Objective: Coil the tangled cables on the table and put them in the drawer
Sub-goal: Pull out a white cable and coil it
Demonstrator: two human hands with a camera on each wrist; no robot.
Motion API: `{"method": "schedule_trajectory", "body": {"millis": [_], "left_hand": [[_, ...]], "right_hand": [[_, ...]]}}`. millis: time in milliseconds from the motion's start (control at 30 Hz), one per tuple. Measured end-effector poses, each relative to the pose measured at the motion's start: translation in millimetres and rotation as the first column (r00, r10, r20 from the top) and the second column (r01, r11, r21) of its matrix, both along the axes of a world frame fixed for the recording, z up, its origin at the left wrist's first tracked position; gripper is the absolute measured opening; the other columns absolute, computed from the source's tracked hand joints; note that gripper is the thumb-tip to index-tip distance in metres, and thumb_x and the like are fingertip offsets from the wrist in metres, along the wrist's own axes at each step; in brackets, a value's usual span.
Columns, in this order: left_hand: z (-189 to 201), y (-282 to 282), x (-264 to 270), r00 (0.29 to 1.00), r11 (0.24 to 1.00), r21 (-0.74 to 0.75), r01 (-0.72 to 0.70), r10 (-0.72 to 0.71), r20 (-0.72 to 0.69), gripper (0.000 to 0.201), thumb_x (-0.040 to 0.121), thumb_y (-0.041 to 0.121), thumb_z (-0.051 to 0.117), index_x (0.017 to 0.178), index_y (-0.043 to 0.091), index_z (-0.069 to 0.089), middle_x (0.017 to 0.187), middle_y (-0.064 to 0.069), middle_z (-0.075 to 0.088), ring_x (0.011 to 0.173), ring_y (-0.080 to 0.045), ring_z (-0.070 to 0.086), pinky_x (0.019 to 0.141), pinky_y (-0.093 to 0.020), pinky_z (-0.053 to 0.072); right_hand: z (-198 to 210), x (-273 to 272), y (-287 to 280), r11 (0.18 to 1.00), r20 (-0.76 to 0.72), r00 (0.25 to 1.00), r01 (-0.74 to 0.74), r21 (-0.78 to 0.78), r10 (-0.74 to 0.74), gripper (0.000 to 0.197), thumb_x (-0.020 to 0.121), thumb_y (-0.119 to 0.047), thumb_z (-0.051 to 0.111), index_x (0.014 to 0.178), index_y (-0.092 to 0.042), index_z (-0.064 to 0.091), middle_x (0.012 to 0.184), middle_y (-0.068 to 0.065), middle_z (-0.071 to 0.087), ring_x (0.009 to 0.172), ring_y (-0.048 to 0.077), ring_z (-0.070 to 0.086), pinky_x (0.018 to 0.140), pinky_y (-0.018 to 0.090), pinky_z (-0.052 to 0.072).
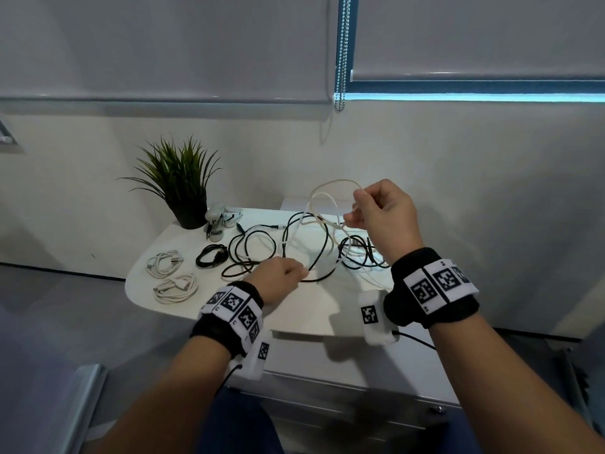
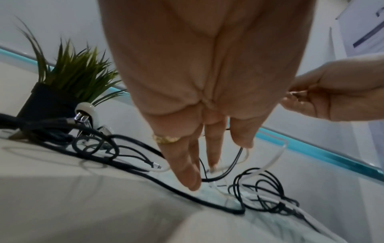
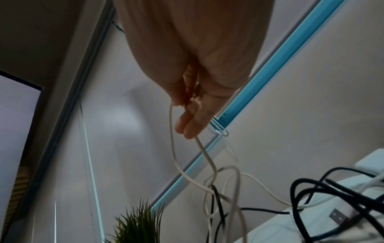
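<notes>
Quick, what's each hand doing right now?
Left hand: fingers straight, touching the black cable.
Right hand: lifting the white cable, pinched.

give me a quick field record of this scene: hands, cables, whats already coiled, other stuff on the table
right hand: raised, pinching a white cable lifted out of the tangle
left hand: low over the table, fingers pointing down into the black cable loops
coiled: two white bundles, one black bundle, at left
still tangled: black and white cables, centre and right
other: potted plant
</notes>
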State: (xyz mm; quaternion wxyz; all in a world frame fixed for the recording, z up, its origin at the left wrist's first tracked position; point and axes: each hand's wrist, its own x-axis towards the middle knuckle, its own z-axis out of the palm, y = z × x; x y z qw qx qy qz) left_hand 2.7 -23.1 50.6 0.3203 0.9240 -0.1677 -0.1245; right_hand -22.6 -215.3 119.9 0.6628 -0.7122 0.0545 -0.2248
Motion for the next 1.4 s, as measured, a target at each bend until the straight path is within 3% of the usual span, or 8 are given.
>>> {"method": "schedule_trajectory", "body": {"millis": [133, 433, 800, 933, 1067, 1133, 1267, 1400], "left_hand": [[9.7, -4.1, 9.0, 0.979, 0.939, -0.301, -0.167, 0.195, 0.066, 0.031, 0.092, 0.034, 0.053, 0.119, 0.018, 0.057, 0.103, -0.005, 0.064, 0.09, -0.02, 0.063, 0.089, -0.038, 0.051], [47.0, -17.2, 9.3, 0.968, 0.716, -0.688, -0.117, 0.236, 0.081, 0.013, 0.091, 0.014, 0.057, 0.092, 0.023, 0.066, 0.077, 0.008, 0.062, 0.061, -0.003, 0.056, 0.055, -0.013, 0.045], [55.7, -17.7, 1.1, 0.96, 0.489, -0.846, -0.214, 0.267, -0.088, 0.017, 0.09, 0.01, 0.058, 0.076, 0.007, 0.066, 0.056, 0.002, 0.066, 0.05, -0.007, 0.058, 0.052, -0.015, 0.049], [60.0, -19.0, -3.2, 0.967, 0.427, -0.88, -0.207, 0.223, -0.12, 0.02, 0.094, 0.014, 0.052, 0.082, 0.004, 0.064, 0.06, 0.001, 0.067, 0.051, -0.007, 0.059, 0.053, -0.015, 0.05], [62.4, -18.2, -3.7, 0.93, 0.481, -0.84, -0.25, 0.361, -0.071, 0.018, 0.092, 0.015, 0.055, 0.078, 0.01, 0.063, 0.064, -0.001, 0.064, 0.052, -0.006, 0.057, 0.05, -0.017, 0.046], [62.8, -16.4, -4.7, 0.897, 0.469, -0.84, -0.273, 0.44, -0.046, 0.007, 0.088, 0.007, 0.058, 0.085, 0.014, 0.057, 0.068, -0.004, 0.062, 0.051, -0.004, 0.057, 0.05, -0.018, 0.046], [61.2, -13.2, -10.2, 0.868, 0.488, -0.836, -0.25, 0.495, 0.029, 0.04, 0.083, -0.003, 0.054, 0.11, 0.022, 0.038, 0.071, -0.007, 0.062, 0.052, -0.006, 0.059, 0.05, -0.018, 0.049], [55.3, -12.2, -12.3, 0.883, 0.593, -0.777, -0.211, 0.457, 0.109, 0.032, 0.087, -0.002, 0.047, 0.103, 0.026, 0.045, 0.083, -0.002, 0.063, 0.053, -0.007, 0.06, 0.052, -0.019, 0.05]], "right_hand": [[1.8, -0.8, 1.4, 0.994, 0.05, 0.994, -0.097, -0.041, 0.099, 0.02, 0.093, -0.006, 0.053, 0.074, -0.014, 0.054, 0.07, 0.004, 0.059, 0.06, 0.015, 0.065, 0.076, 0.042, 0.059], [2.9, -3.5, -1.0, 0.99, 0.046, 0.991, -0.126, -0.065, 0.129, 0.018, 0.087, -0.008, 0.063, 0.073, -0.019, 0.063, 0.062, -0.006, 0.06, 0.062, 0.013, 0.067, 0.08, 0.043, 0.058], [-21.2, -1.2, 2.8, 0.969, -0.179, 0.976, -0.155, -0.195, 0.12, 0.022, 0.083, -0.029, 0.068, 0.087, -0.028, 0.045, 0.097, 0.001, 0.067, 0.079, 0.019, 0.063, 0.072, 0.037, 0.049], [-22.6, -6.4, 8.7, 0.939, -0.229, 0.95, -0.262, -0.222, 0.211, 0.009, 0.088, -0.018, 0.062, 0.082, -0.017, 0.057, 0.077, 0.005, 0.067, 0.068, 0.018, 0.058, 0.071, 0.036, 0.046], [-19.2, -9.7, 8.1, 0.941, -0.266, 0.928, -0.305, -0.148, 0.26, 0.02, 0.095, -0.012, 0.051, 0.075, -0.013, 0.055, 0.058, 0.0, 0.062, 0.067, 0.024, 0.062, 0.08, 0.049, 0.051], [-15.2, -13.0, 8.6, 0.944, -0.248, 0.918, -0.328, -0.035, 0.31, 0.019, 0.098, -0.01, 0.045, 0.08, -0.011, 0.05, 0.061, 0.002, 0.059, 0.059, 0.019, 0.064, 0.073, 0.042, 0.052], [-7.2, -18.6, 7.9, 0.948, -0.189, 0.929, -0.317, 0.028, 0.317, 0.02, 0.098, -0.01, 0.044, 0.079, -0.013, 0.05, 0.054, -0.004, 0.05, 0.042, 0.012, 0.048, 0.051, 0.029, 0.037], [-1.9, -21.3, 7.0, 0.947, -0.202, 0.925, -0.319, 0.043, 0.321, 0.028, 0.098, -0.021, 0.046, 0.071, -0.013, 0.048, 0.041, -0.011, 0.035, 0.036, 0.009, 0.033, 0.053, 0.03, 0.03]]}}
